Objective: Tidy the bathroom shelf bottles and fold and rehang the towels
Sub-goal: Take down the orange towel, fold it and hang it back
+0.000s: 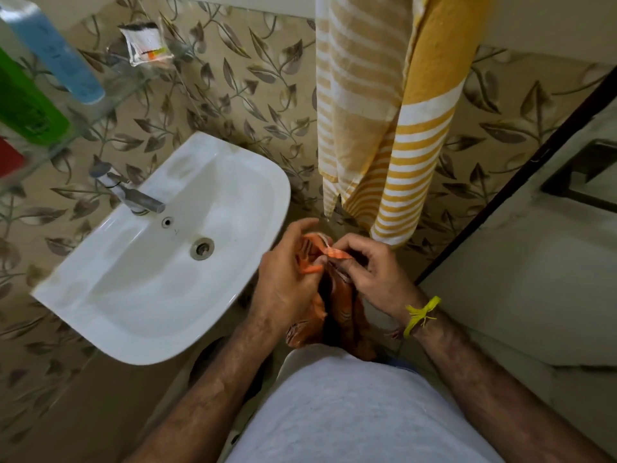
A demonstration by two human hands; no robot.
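Towels came in two sizes where we stood: the big yellow-and-white striped towel (397, 105) hung down the leaf-patterned wall tiles (233, 78) to the right of the white sink (167, 248), its lower end just above our hands. The glass shelf (66, 128) ran along the upper left, above the sink's tap (133, 195), and it carried a blue bottle (56, 51), a green bottle (26, 105) beside it, part of a red item (10, 155) at the frame edge, and a small white sachet (147, 43) further along. In front of our grey shirt (360, 409) we held the small orange towel (337, 312), bunched and hanging between both hands. Our left hand (290, 275) was closed around its upper fold, and our right hand (370, 265) pinched an orange edge strip at the top, the two hands close together, almost touching. A yellow thread band (419, 315) sat on our right wrist.
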